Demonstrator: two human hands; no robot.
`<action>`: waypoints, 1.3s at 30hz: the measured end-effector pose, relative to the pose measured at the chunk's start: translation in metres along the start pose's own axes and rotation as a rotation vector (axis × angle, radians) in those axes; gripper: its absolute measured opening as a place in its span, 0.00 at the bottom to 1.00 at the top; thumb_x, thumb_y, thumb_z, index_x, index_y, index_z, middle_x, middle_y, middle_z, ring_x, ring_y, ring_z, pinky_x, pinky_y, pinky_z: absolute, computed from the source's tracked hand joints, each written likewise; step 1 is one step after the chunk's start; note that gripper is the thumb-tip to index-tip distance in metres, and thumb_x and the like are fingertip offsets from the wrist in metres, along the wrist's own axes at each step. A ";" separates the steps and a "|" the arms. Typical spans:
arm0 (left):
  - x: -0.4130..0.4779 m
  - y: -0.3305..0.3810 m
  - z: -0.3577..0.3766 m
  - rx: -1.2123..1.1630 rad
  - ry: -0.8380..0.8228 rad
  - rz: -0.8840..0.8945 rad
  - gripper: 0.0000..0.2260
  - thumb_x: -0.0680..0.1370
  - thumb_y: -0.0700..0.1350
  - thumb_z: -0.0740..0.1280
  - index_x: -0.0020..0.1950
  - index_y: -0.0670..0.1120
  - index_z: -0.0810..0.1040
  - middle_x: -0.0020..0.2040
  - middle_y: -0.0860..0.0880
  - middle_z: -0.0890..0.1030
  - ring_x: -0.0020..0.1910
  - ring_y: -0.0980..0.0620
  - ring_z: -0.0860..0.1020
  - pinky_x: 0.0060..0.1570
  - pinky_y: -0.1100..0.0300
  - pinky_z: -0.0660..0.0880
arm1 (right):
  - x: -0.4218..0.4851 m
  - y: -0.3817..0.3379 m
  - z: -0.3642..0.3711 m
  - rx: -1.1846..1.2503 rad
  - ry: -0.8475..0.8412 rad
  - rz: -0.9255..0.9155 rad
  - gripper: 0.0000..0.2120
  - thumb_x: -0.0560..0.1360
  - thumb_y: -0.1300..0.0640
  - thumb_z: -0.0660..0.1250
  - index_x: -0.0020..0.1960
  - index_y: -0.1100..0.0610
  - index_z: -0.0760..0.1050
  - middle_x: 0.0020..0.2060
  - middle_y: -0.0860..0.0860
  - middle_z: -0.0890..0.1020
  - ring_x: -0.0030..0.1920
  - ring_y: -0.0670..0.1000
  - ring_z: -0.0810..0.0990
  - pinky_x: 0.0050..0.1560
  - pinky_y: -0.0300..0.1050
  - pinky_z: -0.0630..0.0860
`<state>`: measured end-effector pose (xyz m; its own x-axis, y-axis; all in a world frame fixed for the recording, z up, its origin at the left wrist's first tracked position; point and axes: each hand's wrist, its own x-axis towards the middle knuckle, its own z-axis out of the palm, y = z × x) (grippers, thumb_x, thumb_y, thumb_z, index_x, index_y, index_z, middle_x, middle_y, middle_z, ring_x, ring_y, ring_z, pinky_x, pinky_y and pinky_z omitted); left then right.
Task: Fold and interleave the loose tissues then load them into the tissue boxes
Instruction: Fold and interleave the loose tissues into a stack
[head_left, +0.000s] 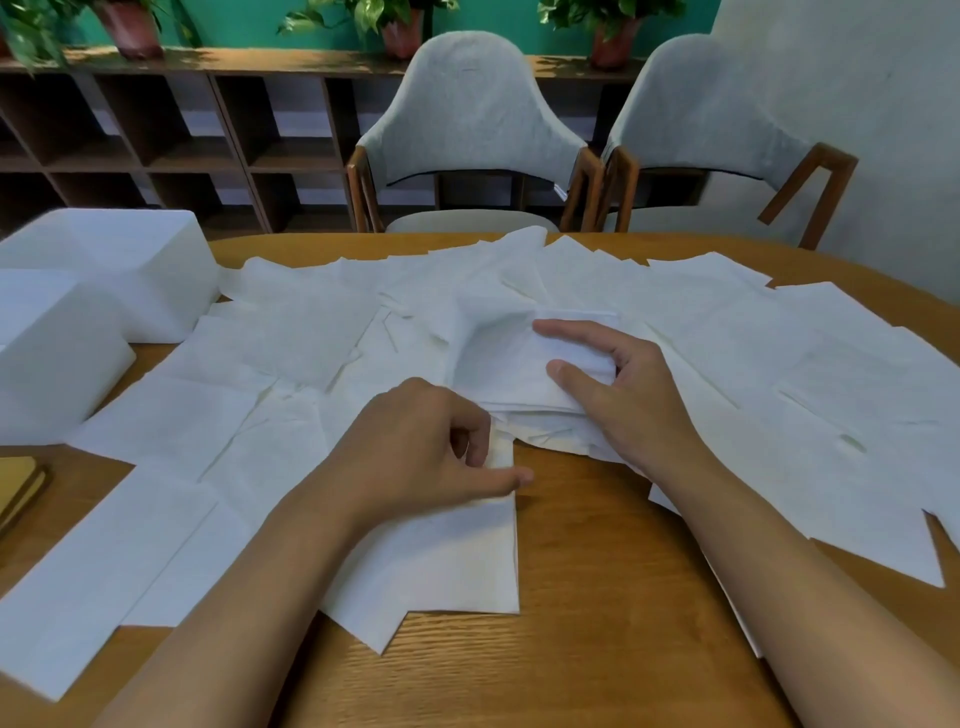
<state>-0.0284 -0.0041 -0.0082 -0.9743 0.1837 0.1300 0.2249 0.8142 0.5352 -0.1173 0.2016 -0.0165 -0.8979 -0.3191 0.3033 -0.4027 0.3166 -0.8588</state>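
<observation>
Liable to tear tissue (483, 545) pinched by left hand (431, 447), or splay 12 o'clock tissue stack (511, 364) gripped by right hand (618, 387).

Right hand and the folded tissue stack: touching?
Touching. The head view shows the right hand pinching the folded tissue stack between thumb and fingers, with no gap.

Take the small folded stack of white tissues (519, 364) as centre. Nearer than it, a bare strip of the oval wooden table (597, 545) lies open between the forearms. The right hand (623, 384) grips the stack's right side. The left hand (431, 447), near-left, pinches a flat white tissue sheet (457, 551). Other loose white tissues (311, 332) cover the left, right and beyond. Two white blocky tissue boxes (119, 270) stand far left.
</observation>
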 end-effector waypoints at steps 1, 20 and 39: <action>-0.001 0.004 0.002 0.053 -0.065 -0.041 0.20 0.69 0.70 0.74 0.34 0.54 0.78 0.29 0.57 0.77 0.33 0.57 0.77 0.34 0.64 0.69 | -0.001 0.000 -0.001 -0.004 0.007 0.000 0.16 0.79 0.58 0.70 0.62 0.41 0.81 0.61 0.32 0.78 0.65 0.36 0.72 0.71 0.46 0.71; 0.000 0.006 -0.019 -0.684 -0.018 -0.015 0.07 0.75 0.50 0.75 0.48 0.48 0.88 0.47 0.51 0.87 0.49 0.49 0.85 0.47 0.57 0.80 | -0.005 -0.012 -0.006 0.237 -0.271 -0.003 0.26 0.77 0.30 0.57 0.52 0.46 0.85 0.54 0.44 0.83 0.58 0.49 0.80 0.59 0.47 0.79; 0.007 -0.013 -0.013 -0.467 0.312 -0.091 0.06 0.76 0.53 0.75 0.52 0.58 0.87 0.49 0.62 0.85 0.52 0.57 0.83 0.46 0.63 0.82 | -0.010 -0.016 0.004 -0.027 -0.219 -0.033 0.29 0.70 0.35 0.70 0.68 0.27 0.65 0.63 0.25 0.68 0.63 0.34 0.70 0.58 0.34 0.77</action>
<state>-0.0381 -0.0209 -0.0035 -0.9575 -0.1053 0.2685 0.1885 0.4759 0.8591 -0.1011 0.1963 -0.0068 -0.8252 -0.5154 0.2312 -0.4381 0.3257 -0.8378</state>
